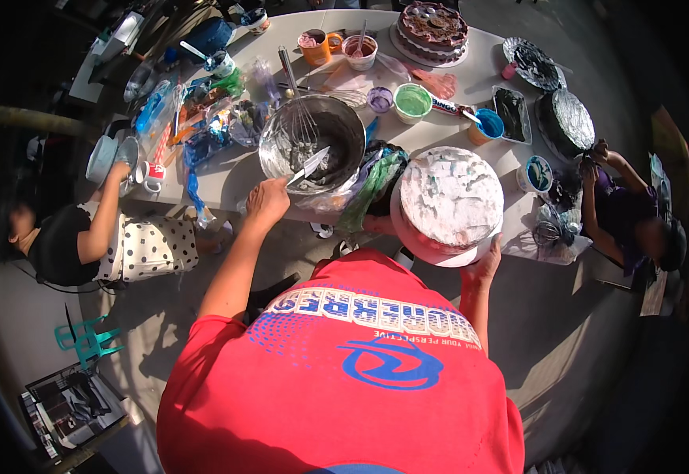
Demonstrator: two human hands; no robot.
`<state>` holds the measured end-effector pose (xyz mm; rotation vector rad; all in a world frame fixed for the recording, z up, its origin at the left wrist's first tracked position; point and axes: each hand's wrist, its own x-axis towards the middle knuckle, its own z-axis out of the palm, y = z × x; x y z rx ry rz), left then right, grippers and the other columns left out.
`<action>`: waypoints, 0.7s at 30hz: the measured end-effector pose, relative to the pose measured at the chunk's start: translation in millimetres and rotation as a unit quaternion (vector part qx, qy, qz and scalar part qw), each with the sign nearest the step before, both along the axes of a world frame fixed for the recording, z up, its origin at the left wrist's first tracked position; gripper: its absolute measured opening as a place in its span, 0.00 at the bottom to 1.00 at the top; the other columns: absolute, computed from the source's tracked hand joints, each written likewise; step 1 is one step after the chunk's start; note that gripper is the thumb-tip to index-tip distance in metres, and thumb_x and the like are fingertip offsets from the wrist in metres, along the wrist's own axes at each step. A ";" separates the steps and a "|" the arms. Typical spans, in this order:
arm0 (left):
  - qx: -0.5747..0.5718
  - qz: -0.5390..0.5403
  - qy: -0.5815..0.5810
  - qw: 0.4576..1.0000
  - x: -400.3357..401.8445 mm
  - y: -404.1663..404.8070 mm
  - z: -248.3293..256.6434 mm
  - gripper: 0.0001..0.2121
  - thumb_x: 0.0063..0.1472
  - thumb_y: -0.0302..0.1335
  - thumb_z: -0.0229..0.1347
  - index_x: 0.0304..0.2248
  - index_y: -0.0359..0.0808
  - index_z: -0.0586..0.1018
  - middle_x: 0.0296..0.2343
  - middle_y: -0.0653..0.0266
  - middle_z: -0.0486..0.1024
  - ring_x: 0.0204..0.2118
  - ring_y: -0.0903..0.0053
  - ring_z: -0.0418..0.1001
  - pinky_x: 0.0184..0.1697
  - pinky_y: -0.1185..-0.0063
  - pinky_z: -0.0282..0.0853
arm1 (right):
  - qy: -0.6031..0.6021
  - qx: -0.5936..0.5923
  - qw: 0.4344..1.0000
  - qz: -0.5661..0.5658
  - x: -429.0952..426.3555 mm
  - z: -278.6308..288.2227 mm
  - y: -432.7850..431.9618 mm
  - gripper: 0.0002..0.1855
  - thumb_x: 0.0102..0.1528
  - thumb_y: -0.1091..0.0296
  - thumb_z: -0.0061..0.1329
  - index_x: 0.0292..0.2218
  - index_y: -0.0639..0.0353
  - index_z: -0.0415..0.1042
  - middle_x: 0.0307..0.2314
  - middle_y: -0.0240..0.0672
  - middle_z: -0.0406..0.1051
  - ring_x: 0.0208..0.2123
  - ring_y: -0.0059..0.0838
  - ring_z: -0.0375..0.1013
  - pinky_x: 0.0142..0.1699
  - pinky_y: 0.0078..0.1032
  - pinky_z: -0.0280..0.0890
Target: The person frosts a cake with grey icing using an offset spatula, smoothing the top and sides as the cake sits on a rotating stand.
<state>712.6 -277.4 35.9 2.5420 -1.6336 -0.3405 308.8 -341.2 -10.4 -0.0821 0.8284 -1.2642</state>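
Note:
My left hand point(268, 200) grips the handle of a white-bladed spatula point(313, 162), its blade over the inside of a large metal mixing bowl point(271, 160). Dark grey icing smears the bowl's wall, and a wire whisk point(300, 112) leans inside it. On the right, my right hand point(484, 260) holds the lower right rim of a round cake board point(439, 258), fingers partly hidden beneath it. The board bears a round cake point(452, 195) coated in patchy whitish icing, with darker spots showing through. Cake and board overhang the table's front edge.
Plastic bags point(374, 178) lie between bowl and cake. Tubs of green icing point(413, 102) and blue icing point(486, 125) stand behind the cake. A brown-topped cake point(433, 26) sits at the back of the table point(232, 188). People work at left point(101, 237) and right point(622, 195).

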 end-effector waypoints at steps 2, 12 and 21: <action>-0.004 0.002 0.010 1.000 -1.6 -1.0 -0.4 0.15 0.51 0.25 0.42 0.37 0.45 0.75 0.28 0.54 0.72 0.32 0.58 0.70 0.36 0.67 0.65 | -0.004 -0.001 1.000 0.000 -1.9 -2.1 1.6 0.28 0.57 0.51 0.29 0.51 0.62 0.51 0.48 0.40 0.56 0.49 0.39 0.57 0.53 0.39 0.51; 0.014 -0.047 0.017 0.999 -7.8 -11.5 1.6 0.15 0.51 0.25 0.40 0.37 0.45 0.75 0.28 0.53 0.72 0.33 0.57 0.70 0.36 0.66 0.65 | -0.017 0.006 1.000 0.000 -5.1 -23.6 7.2 0.27 0.57 0.50 0.30 0.50 0.61 0.53 0.48 0.41 0.56 0.49 0.40 0.57 0.54 0.40 0.50; 0.026 -0.064 -0.012 0.998 -3.1 -25.5 3.9 0.13 0.51 0.27 0.42 0.34 0.43 0.76 0.24 0.50 0.72 0.30 0.55 0.70 0.35 0.64 0.65 | -0.015 0.003 0.998 -0.060 -21.4 -49.3 8.1 0.29 0.56 0.49 0.29 0.52 0.62 0.51 0.50 0.39 0.54 0.51 0.39 0.54 0.54 0.39 0.49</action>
